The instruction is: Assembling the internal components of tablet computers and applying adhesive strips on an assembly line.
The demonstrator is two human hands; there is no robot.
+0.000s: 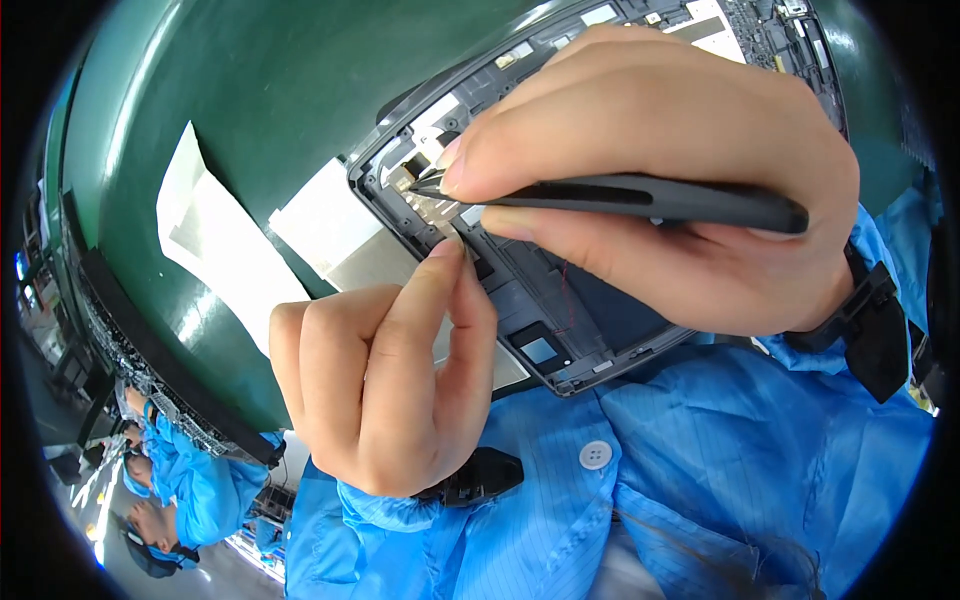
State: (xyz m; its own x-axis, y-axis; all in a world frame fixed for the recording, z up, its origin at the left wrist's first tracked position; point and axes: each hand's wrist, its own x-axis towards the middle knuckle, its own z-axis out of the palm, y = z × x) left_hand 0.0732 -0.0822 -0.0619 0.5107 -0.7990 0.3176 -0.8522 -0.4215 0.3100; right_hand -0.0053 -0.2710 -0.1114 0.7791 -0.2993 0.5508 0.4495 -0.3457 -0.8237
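An opened black device housing (520, 305), tablet-like, lies tilted on the bench in front of me. My right hand (660, 130) is closed around black tweezers (650, 197). Their tips meet a small metallic, gold-coloured part (408, 180) in the housing's left corner. Just below it, my left hand (385, 390) pinches thumb and forefinger together at the silvery flat piece (440, 212) beside that part. What sits between those fingertips is too small to make out. The right hand hides the middle of the housing.
A green bench mat (290, 80) lies under everything. Left of the housing are a white-and-grey sheet (325, 215) and a curled pale strip (215, 230). A circuit board (765, 40) shows at the upper right. People in blue workwear (205, 470) are at the lower left.
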